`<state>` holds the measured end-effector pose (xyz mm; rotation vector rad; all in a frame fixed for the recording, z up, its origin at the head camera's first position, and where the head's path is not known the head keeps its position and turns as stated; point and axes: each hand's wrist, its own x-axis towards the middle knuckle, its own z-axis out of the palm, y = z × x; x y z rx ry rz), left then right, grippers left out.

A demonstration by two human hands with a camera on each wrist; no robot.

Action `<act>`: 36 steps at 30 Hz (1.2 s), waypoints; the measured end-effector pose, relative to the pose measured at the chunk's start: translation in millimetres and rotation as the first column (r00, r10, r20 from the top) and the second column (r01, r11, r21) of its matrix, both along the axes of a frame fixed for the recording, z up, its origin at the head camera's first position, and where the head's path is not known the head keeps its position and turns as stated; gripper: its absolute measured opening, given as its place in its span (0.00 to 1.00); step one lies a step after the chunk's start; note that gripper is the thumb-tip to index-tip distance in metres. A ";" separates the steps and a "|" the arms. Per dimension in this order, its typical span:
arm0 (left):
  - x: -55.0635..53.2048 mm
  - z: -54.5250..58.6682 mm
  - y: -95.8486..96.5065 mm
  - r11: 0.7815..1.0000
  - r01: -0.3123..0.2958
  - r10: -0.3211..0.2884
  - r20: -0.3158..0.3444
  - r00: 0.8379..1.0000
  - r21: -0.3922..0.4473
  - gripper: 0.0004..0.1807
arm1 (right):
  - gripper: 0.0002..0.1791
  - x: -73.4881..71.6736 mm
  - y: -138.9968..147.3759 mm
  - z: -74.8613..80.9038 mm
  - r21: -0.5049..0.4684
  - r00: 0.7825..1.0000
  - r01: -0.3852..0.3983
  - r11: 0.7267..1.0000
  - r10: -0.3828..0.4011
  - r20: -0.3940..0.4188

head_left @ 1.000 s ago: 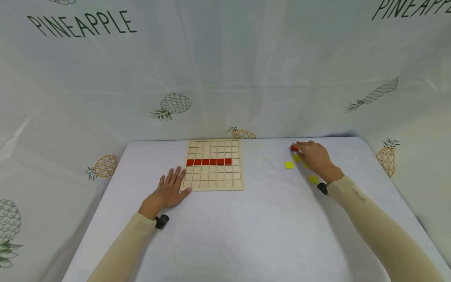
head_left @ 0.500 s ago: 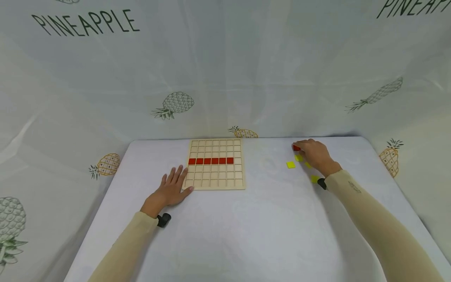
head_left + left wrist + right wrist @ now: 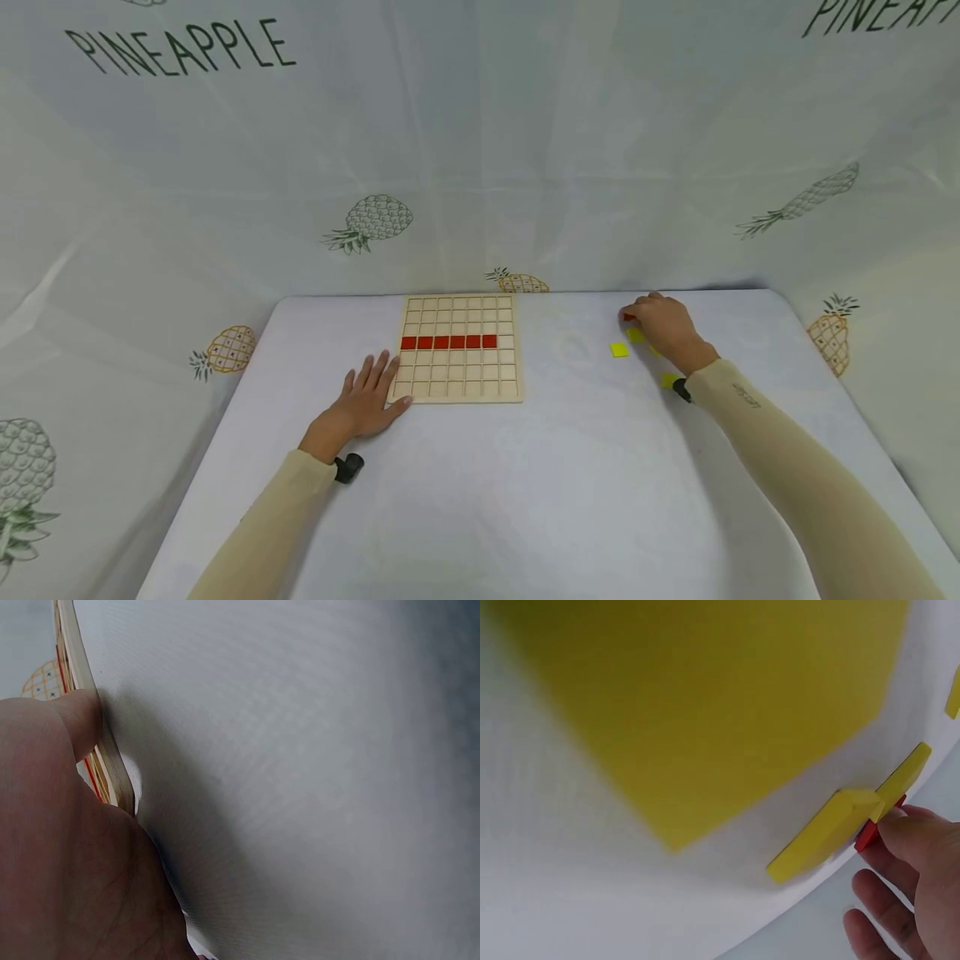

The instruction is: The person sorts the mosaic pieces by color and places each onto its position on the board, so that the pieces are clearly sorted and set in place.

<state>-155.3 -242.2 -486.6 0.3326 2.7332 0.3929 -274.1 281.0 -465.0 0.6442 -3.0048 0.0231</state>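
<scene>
A wooden grid board [image 3: 456, 373] lies toward the back of the table, with a row of red square tiles [image 3: 441, 342] across its middle; the row's rightmost cell holds no tile. My left hand [image 3: 360, 408] rests spread at the board's front left corner. In the left wrist view its thumb [image 3: 81, 724] touches the board's edge [image 3: 116, 776]. At the far right my right hand [image 3: 666, 329] pinches a red tile [image 3: 868, 835] between thumb and forefinger, partly hidden by the fingers. Yellow tiles [image 3: 825, 834] lie close beside it.
Several yellow tiles lie under and around my right hand, one of them to its left [image 3: 618, 350] and one near the wrist [image 3: 670, 381]. The white table [image 3: 525, 500] ends at the back against a hanging pineapple-print curtain [image 3: 465, 167].
My right hand has closed its fingers over the red tile, covering more of it, and shifted slightly. The left hand stays at the board's corner. The head view has moved a little.
</scene>
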 end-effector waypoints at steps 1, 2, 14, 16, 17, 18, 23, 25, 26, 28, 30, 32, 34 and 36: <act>0.0 -1.5 -0.7 1.000 0.000 0.000 0.000 1.000 -0.006 0.47 | 0.14 -0.1 -0.4 -0.3 0.013 1.000 -0.010 1.000 0.010 -0.004; 0.0 -2.9 -1.1 1.000 -0.001 0.001 -0.001 1.000 -0.005 0.47 | 0.14 -0.5 -0.1 -1.1 0.026 1.000 -0.018 1.000 0.018 -0.008; -3.3 -15.3 -7.4 1.000 0.003 -0.003 -0.023 1.000 0.003 0.47 | 0.17 9.6 2.5 -1.3 -0.028 0.996 -0.033 0.999 0.031 -0.089; -3.5 -16.0 -8.2 1.000 0.004 -0.004 -0.028 1.000 0.003 0.47 | 0.17 13.3 -1.0 1.3 -0.034 0.992 -0.056 0.998 0.052 -0.113; -3.7 -16.3 -8.5 1.000 0.004 -0.004 -0.030 1.000 0.003 0.47 | 0.18 15.5 -3.1 3.0 -0.038 0.990 -0.069 0.997 0.064 -0.123; -3.8 -16.6 -8.9 1.000 0.004 -0.004 -0.032 0.999 0.006 0.48 | 0.18 17.6 -5.5 4.9 -0.041 0.988 -0.085 0.996 0.079 -0.132; -4.3 -16.6 -10.2 1.000 0.001 -0.001 -0.028 1.000 0.002 0.47 | 0.19 27.5 -19.9 13.1 -0.079 0.975 -0.154 0.985 0.139 -0.172; -4.4 -16.3 -10.5 1.000 0.000 0.000 -0.023 1.000 -0.001 0.47 | 0.19 30.5 -27.3 15.6 -0.093 0.967 -0.182 0.979 0.161 -0.196; -4.5 -16.3 -10.5 1.000 0.000 0.000 -0.022 1.000 0.000 0.47 | 0.19 31.7 -31.4 16.6 -0.099 0.962 -0.197 0.975 0.173 -0.210; -4.7 -16.4 -10.4 1.000 0.002 -0.002 -0.022 1.000 0.002 0.47 | 0.18 33.7 -39.5 18.2 -0.104 0.952 -0.228 0.968 0.199 -0.235; -4.8 -15.6 -9.9 1.000 0.004 -0.004 -0.023 1.000 0.007 0.48 | 0.17 35.0 -47.4 18.9 -0.107 0.941 -0.255 0.961 0.221 -0.257; -4.9 -14.6 -9.3 1.000 0.005 -0.005 -0.023 1.000 0.016 0.48 | 0.16 36.1 -55.1 19.6 -0.117 0.929 -0.283 0.952 0.242 -0.280; -5.3 -13.8 -8.5 1.000 0.006 -0.005 -0.022 1.000 0.023 0.48 | 0.16 37.2 -62.9 20.1 -0.129 0.919 -0.305 0.944 0.256 -0.300; -6.1 -13.3 -8.0 1.000 0.006 -0.005 -0.021 1.000 0.025 0.48 | 0.16 37.9 -70.4 20.5 -0.139 0.911 -0.321 0.937 0.265 -0.315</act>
